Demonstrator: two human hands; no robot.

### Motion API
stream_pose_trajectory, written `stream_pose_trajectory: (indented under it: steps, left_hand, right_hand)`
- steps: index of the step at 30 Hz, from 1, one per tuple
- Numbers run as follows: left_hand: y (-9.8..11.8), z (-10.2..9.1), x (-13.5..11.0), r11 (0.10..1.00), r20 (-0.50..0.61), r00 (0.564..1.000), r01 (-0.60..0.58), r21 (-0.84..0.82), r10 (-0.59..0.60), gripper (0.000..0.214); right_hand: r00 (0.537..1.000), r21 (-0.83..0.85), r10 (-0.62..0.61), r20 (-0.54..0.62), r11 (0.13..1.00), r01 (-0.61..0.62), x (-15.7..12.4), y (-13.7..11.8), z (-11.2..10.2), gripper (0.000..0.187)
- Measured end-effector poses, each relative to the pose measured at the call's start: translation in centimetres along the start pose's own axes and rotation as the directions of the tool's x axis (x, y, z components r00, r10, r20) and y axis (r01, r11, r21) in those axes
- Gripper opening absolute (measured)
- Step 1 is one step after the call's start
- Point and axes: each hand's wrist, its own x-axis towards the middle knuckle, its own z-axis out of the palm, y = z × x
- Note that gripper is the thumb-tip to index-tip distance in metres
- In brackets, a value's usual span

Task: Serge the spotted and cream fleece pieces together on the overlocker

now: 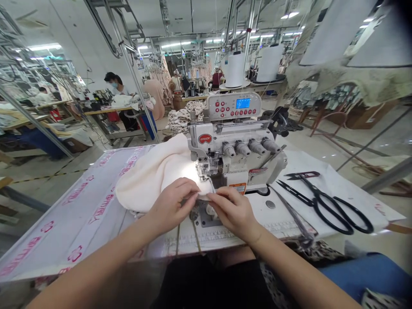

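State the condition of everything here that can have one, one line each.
Sewing machine: upright; running or stopped, cannot tell
Blue display: lit
Cream fabric: draped in soft folds
Left hand: pinching the fabric's edge
Right hand: pinching the fabric's edge
Black scissors: lying down, handle loops apart
Thread cone: upright
Ceiling light: on

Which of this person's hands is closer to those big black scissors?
Right. The right hand pinches the cream fabric, with the scissors off to its right; the left hand, also on the fabric, is farther left.
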Motion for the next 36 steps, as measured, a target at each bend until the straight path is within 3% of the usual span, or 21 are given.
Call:
stream_pose_trajectory:
  steps: [10,17,26,30,36]
  left_hand:
    - [-0.2,0.9,-0.6,0.988,-0.076,0.987,-0.135,0.072,0.14,0.019]
    - [-0.5,0.9,-0.5,0.981,-0.049,0.984,-0.164,0.106,0.169,0.02]
    - [-1.2,-0.2,-0.9,0.975,0.001,0.981,-0.194,0.11,0.195,0.024]
    - [-1.8,-0.4,-0.7,0.982,0.019,0.988,-0.157,0.106,0.156,0.021]
    - [-2.4,-0.8,1.7,0.988,0.054,0.998,-0.023,0.15,0.015,0.018]
  right_hand:
    - [0.998,0.074,-0.068,-0.007,0.995,0.068,0.5,-0.9,0.4,0.021]
    - [0.988,0.005,-0.079,-0.135,0.997,0.08,0.5,-0.7,0.4,0.019]
    - [0.99,0.023,-0.136,-0.039,0.99,0.137,0.7,-0.8,-0.1,0.019]
    - [0.993,-0.032,-0.119,0.012,0.992,0.119,1.3,-0.7,0.0,0.022]
    - [0.981,-0.161,-0.018,0.195,0.986,0.05,2.8,-0.8,-0.6,0.021]
